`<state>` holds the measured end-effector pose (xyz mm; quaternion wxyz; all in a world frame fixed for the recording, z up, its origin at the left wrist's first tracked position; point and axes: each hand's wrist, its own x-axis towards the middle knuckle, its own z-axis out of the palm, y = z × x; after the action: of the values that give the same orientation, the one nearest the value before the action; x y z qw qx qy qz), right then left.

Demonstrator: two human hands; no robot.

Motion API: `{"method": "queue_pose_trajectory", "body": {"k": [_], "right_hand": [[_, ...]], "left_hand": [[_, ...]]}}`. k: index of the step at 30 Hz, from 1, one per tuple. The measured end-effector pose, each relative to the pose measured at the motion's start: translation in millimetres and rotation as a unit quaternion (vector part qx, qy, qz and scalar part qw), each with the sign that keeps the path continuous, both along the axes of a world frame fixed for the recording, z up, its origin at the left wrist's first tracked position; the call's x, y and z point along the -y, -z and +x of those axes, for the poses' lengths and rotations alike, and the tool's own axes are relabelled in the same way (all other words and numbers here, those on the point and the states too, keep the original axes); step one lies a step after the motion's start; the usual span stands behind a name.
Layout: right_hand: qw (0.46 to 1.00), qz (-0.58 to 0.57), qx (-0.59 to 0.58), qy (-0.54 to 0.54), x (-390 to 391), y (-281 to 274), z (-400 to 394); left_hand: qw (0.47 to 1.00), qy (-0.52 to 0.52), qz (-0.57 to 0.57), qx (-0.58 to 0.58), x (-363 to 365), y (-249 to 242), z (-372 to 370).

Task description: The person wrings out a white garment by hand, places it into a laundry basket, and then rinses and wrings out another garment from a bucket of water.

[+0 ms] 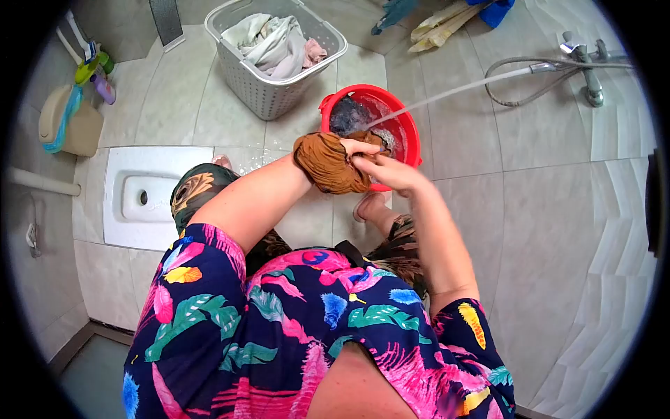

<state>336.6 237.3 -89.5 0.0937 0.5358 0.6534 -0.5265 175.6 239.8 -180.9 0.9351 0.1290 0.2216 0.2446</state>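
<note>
A bunched brown cloth garment (333, 166) is draped over my left hand (359, 146) and wrist, at the near rim of a red bucket (413, 133). Only some of the left fingers show, closed in the fabric. My right hand (392, 172) reaches in from the right, its fingers closed on the same garment, with some fingertips hidden. Inside the bucket, dark cloth (347, 115) lies in foamy water. A water jet (453, 91) runs from a hose nozzle (544, 68) into the bucket, close to the garment.
Behind the bucket, to the left, stands a grey laundry basket (272, 98) holding pale clothes. A squat toilet (132, 216) is set into the floor at left, near a beige bin (80, 126). A wall tap (592, 87) is at upper right, and clothing (447, 24) hangs at the back.
</note>
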Motion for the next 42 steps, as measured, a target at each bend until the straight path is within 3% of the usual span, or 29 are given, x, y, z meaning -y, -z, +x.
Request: {"method": "queue_pose_trajectory", "body": {"k": [3,4,5,7,8,9,11,12,14,15,18,20,21,23,24,27,28,29,31,33,35,37,38,39,41,42], "right_hand": [[0.996,0.018,-0.051,-0.064,-28,-25,35],[0.999,-0.032,-0.040,0.013,-37,-23,40],[0.998,-0.035,-0.041,0.013,-36,-14,43],[0.952,0.274,0.008,-0.139,-31,14,47],[0.938,0.317,-0.034,-0.135,-26,30,44],[0.937,0.303,-0.148,-0.088,-21,45,38],[0.973,0.135,-0.173,0.077,-15,53,22],[0.973,0.133,-0.174,0.071,-19,63,23],[0.884,0.032,-0.394,0.250,-27,90,29],[0.855,-0.023,-0.454,0.251,-31,89,32],[0.810,-0.074,-0.524,0.252,-36,67,37],[0.731,-0.152,-0.599,0.290,-37,62,37],[0.732,-0.152,-0.598,0.290,-36,60,34],[0.661,-0.186,-0.633,0.358,-33,58,22],[0.664,-0.154,-0.638,0.359,-33,63,15],[0.690,-0.155,-0.595,0.383,-32,63,-1],[0.706,-0.144,-0.539,0.437,-27,55,-11],[0.723,-0.132,-0.523,0.431,-25,60,-13],[0.813,-0.078,-0.420,0.396,-20,54,-23],[0.835,-0.068,-0.383,0.389,-23,67,-13],[0.888,-0.048,-0.272,0.368,-22,67,-5],[0.910,-0.046,-0.189,0.366,-13,44,-9],[0.925,-0.076,-0.201,0.315,-30,75,12],[0.910,-0.120,-0.267,0.294,-31,73,18],[0.860,-0.225,-0.384,0.251,-34,68,30],[0.832,-0.204,-0.462,0.228,-25,63,31]], "left_hand": [[1.000,-0.007,-0.009,0.009,2,-15,-11],[1.000,-0.012,-0.002,0.012,4,-24,-16],[1.000,-0.020,0.013,0.019,6,-34,-19],[0.999,-0.046,0.002,-0.023,8,-43,-21],[0.999,-0.021,0.029,0.009,3,-41,-23],[0.998,0.003,0.056,0.042,1,-39,-25],[0.998,-0.008,0.051,0.041,1,-47,-25],[0.997,-0.028,0.040,0.056,1,-49,-28],[0.996,-0.069,0.024,0.044,3,-62,-37],[0.995,-0.081,0.043,0.047,-1,-52,-40],[0.993,-0.080,0.062,0.056,1,-63,-42],[0.996,-0.080,0.045,0.007,-4,-47,-35],[0.996,-0.081,0.044,0.008,-2,-47,-34],[0.997,-0.067,-0.011,-0.040,1,-48,-30],[0.992,-0.050,0.017,-0.117,0,-43,-30],[0.987,-0.097,0.097,-0.087,9,-37,-21],[0.994,-0.052,0.015,-0.093,13,-40,-18],[0.994,-0.050,0.016,-0.092,11,-24,-12],[0.986,-0.109,0.109,-0.061,9,6,0],[0.983,-0.130,0.127,-0.033,12,1,3],[0.990,-0.116,0.052,-0.055,12,-6,3],[0.987,-0.119,0.096,-0.054,12,-5,8],[0.991,-0.127,0.045,-0.002,16,-4,14],[0.990,-0.133,-0.006,0.051,21,-14,16],[0.992,-0.119,-0.013,0.050,31,-44,7],[0.991,-0.125,-0.022,0.052,36,-62,2]]}}
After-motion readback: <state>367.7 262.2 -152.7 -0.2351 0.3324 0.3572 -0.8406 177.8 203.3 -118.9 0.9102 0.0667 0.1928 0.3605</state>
